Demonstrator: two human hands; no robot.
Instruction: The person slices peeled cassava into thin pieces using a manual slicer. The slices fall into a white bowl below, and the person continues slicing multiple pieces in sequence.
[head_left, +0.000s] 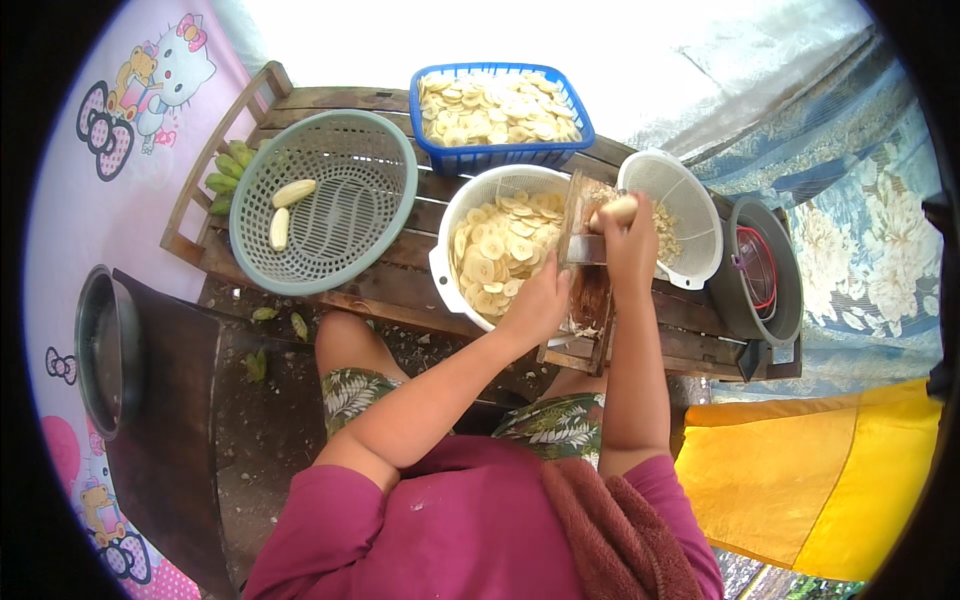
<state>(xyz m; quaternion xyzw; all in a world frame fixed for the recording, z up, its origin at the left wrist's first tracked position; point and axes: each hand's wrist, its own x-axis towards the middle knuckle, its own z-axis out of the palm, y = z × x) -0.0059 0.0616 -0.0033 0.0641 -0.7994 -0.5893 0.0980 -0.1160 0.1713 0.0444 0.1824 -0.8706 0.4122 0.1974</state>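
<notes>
My right hand grips a peeled banana against the upper part of a wooden slicer board, just above its metal blade. The board stands tilted at the right side of a white plastic colander heaped with round banana slices. My left hand is at the board's left edge, fingers partly hidden behind it, over the slices. Two peeled bananas lie in a grey-green plastic basket on the left.
A blue basket full of slices stands at the back of the slatted wooden bench. Another white colander with scraps and a grey basin are right. Green bananas lie far left; a metal basin sits on a dark surface.
</notes>
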